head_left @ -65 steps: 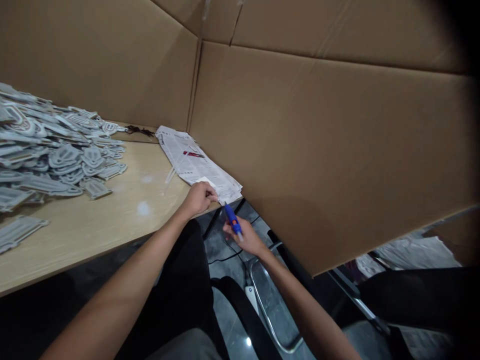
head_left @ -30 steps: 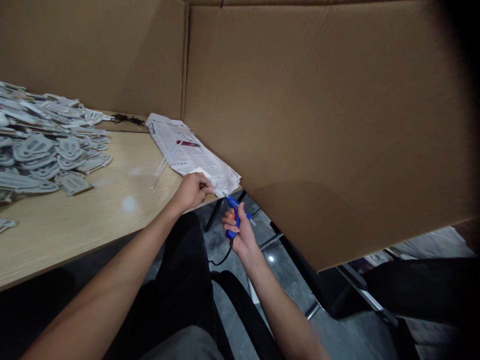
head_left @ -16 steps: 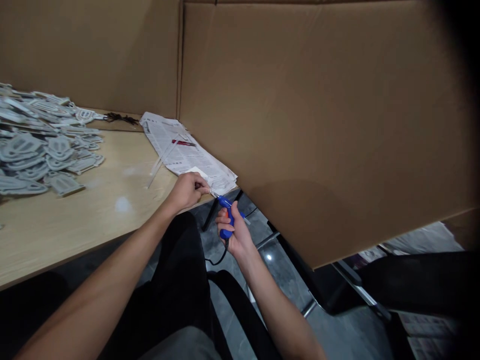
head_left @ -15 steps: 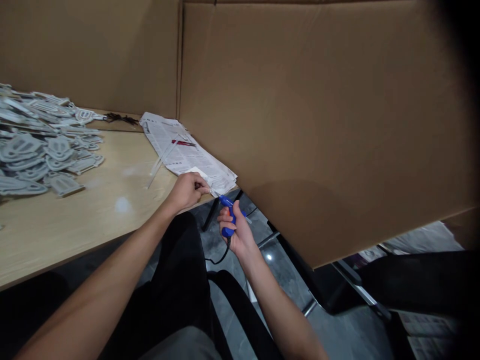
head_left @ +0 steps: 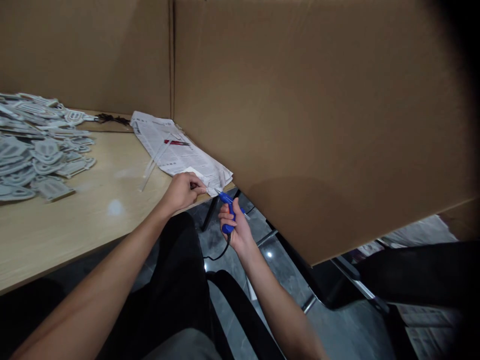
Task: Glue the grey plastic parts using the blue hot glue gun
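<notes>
Head view: blue plastic glue gun [head_left: 227,199] backed off slightly

My right hand [head_left: 237,227] wraps its handle [head_left: 227,228]. Its metal nozzle [head_left: 217,191], earlier nearly touching my left hand [head_left: 182,191], now stands slightly apart, at the white printed newspaper's [head_left: 180,156] near corner. Left fingertips [head_left: 201,190] are pinched together; any hold, I cannot tell.

Newspaper sheets [head_left: 184,158], on desk [head_left: 93,210]: printed columns, apparently with a heading; too small to read. Legible wording: none.
</notes>
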`<action>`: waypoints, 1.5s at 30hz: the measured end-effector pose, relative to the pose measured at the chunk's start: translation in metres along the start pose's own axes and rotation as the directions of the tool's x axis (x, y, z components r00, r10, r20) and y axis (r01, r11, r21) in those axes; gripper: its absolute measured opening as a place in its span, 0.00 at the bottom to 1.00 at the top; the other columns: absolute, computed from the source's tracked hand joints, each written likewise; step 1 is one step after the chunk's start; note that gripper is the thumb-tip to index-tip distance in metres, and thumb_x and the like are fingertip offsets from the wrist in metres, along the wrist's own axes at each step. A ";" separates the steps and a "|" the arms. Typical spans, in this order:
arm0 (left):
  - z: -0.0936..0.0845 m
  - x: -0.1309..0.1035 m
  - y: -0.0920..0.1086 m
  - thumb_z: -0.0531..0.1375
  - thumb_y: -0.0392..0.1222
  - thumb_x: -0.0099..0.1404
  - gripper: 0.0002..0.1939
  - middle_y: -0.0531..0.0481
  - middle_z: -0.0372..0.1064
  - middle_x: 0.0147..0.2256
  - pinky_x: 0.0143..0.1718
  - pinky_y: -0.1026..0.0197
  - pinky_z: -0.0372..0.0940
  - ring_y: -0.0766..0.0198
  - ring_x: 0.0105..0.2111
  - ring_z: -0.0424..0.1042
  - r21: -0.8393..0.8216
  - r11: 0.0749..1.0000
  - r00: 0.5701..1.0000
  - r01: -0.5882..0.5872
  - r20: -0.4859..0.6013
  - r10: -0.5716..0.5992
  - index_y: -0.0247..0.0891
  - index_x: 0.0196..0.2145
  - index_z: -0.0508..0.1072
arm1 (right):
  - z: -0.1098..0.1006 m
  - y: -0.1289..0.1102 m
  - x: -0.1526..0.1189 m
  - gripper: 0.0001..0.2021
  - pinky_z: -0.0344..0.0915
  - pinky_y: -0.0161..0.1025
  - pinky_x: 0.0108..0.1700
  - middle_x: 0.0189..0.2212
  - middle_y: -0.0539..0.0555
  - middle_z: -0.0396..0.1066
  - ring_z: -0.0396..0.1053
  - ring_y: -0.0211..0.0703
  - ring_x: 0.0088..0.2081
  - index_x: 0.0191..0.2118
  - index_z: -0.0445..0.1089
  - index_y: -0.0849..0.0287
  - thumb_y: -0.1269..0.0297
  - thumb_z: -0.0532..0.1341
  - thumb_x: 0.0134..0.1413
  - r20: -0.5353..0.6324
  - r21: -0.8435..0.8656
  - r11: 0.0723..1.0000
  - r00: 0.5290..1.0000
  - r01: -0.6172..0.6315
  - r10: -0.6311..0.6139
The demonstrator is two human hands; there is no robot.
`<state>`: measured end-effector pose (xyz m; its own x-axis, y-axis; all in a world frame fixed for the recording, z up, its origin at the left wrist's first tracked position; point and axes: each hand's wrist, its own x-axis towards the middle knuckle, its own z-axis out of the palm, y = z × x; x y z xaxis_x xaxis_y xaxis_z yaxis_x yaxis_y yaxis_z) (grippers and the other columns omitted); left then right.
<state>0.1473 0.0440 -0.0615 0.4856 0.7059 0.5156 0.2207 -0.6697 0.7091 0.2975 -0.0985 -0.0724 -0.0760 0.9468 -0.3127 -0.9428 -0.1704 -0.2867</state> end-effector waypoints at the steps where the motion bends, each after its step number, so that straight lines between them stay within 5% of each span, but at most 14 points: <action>1: 0.000 0.000 0.000 0.67 0.38 0.57 0.03 0.47 0.79 0.31 0.38 0.58 0.65 0.58 0.33 0.74 0.001 1.000 1.000 -0.001 -0.002 0.001 0.38 0.27 0.82 | -0.002 0.001 0.002 0.24 0.49 0.18 0.13 0.21 0.42 0.55 0.49 0.25 0.16 0.33 0.61 0.59 0.43 0.49 0.71 0.002 -0.045 0.999 1.000 0.025 -0.025; 6: 0.000 0.000 0.000 0.67 0.38 0.58 0.03 0.48 0.79 0.31 0.38 0.59 0.65 0.59 0.33 0.74 0.008 1.000 1.000 -0.013 0.008 0.013 0.39 0.28 0.82 | -0.014 0.010 0.009 0.22 0.46 0.21 0.14 0.23 0.46 0.65 0.55 0.25 0.17 0.32 0.64 0.60 0.43 0.63 0.61 0.036 -0.410 0.889 0.977 0.206 -0.209; 10: -0.001 0.000 0.000 0.67 0.38 0.58 0.03 0.47 0.78 0.31 0.39 0.59 0.66 0.59 0.33 0.74 0.018 1.000 1.000 -0.004 0.007 0.004 0.38 0.28 0.82 | -0.024 0.016 0.012 0.24 0.48 0.25 0.15 0.22 0.48 0.69 0.61 0.28 0.17 0.31 0.66 0.60 0.41 0.66 0.55 0.088 -0.607 0.685 0.891 0.402 -0.445; 17: -0.002 0.000 0.002 0.67 0.39 0.58 0.04 0.47 0.78 0.31 0.38 0.59 0.65 0.58 0.33 0.74 0.013 1.000 1.000 0.003 0.011 -0.003 0.38 0.27 0.82 | -0.043 0.015 0.017 0.25 0.51 0.28 0.15 0.21 0.49 0.70 0.64 0.32 0.16 0.30 0.68 0.60 0.39 0.63 0.56 0.201 -0.804 0.439 0.879 0.400 -0.432; 26: -0.003 0.000 0.004 0.66 0.39 0.58 0.04 0.46 0.78 0.31 0.38 0.58 0.64 0.57 0.34 0.74 0.009 1.000 1.000 0.012 0.021 -0.013 0.38 0.27 0.82 | -0.033 -0.002 0.004 0.27 0.56 0.30 0.20 0.15 0.49 0.68 0.63 0.33 0.15 0.27 0.66 0.59 0.38 0.56 0.62 0.226 -0.952 0.107 0.895 0.286 -0.386; 29: -0.003 -0.001 0.005 0.66 0.39 0.58 0.04 0.46 0.78 0.31 0.38 0.57 0.64 0.57 0.34 0.74 -0.004 1.000 1.000 0.012 0.018 -0.012 0.38 0.28 0.81 | -0.034 -0.007 0.000 0.22 0.60 0.31 0.23 0.18 0.47 0.67 0.68 0.37 0.19 0.30 0.64 0.57 0.42 0.58 0.63 0.338 -0.939 -0.092 0.835 0.333 -0.435; 32: -0.002 -0.001 0.004 0.66 0.39 0.58 0.04 0.47 0.78 0.30 0.37 0.58 0.64 0.58 0.33 0.73 -0.015 1.000 1.000 0.011 0.021 -0.011 0.38 0.28 0.81 | -0.034 -0.015 -0.004 0.14 0.63 0.34 0.31 0.27 0.50 0.72 0.74 0.42 0.27 0.35 0.63 0.56 0.51 0.60 0.65 0.526 -0.810 -0.462 0.795 0.361 -0.302; 36: -0.002 -0.001 0.003 0.66 0.39 0.58 0.04 0.47 0.77 0.30 0.37 0.57 0.64 0.58 0.32 0.73 -0.020 1.000 1.000 0.010 0.022 -0.009 0.39 0.27 0.81 | -0.028 -0.025 -0.011 0.06 0.65 0.37 0.40 0.41 0.58 0.75 0.76 0.48 0.40 0.43 0.64 0.58 0.61 0.54 0.69 0.520 -0.557 -0.814 0.834 0.167 -0.184; 39: -0.002 -0.001 0.002 0.67 0.40 0.58 0.04 0.47 0.78 0.30 0.38 0.57 0.64 0.57 0.33 0.74 -0.026 0.999 1.000 0.021 0.015 -0.020 0.39 0.27 0.81 | -0.021 -0.026 -0.015 0.08 0.65 0.39 0.40 0.45 0.60 0.74 0.77 0.49 0.40 0.47 0.64 0.59 0.63 0.52 0.71 0.417 -0.378 -0.926 0.892 -0.008 -0.177; 45: -0.002 0.000 0.003 0.67 0.41 0.58 0.04 0.47 0.78 0.30 0.37 0.57 0.64 0.57 0.33 0.74 -0.020 0.999 0.999 0.027 0.024 -0.027 0.39 0.27 0.81 | -0.015 -0.022 -0.014 0.09 0.68 0.41 0.39 0.45 0.59 0.72 0.77 0.50 0.41 0.48 0.63 0.59 0.63 0.49 0.73 0.364 -0.213 -0.974 0.918 -0.081 -0.156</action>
<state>0.1463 0.0421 -0.0588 0.4996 0.7178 0.4849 0.2166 -0.6456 0.7323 0.3240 -0.1120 -0.0748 -0.0411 0.9954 0.0870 0.9933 0.0313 0.1117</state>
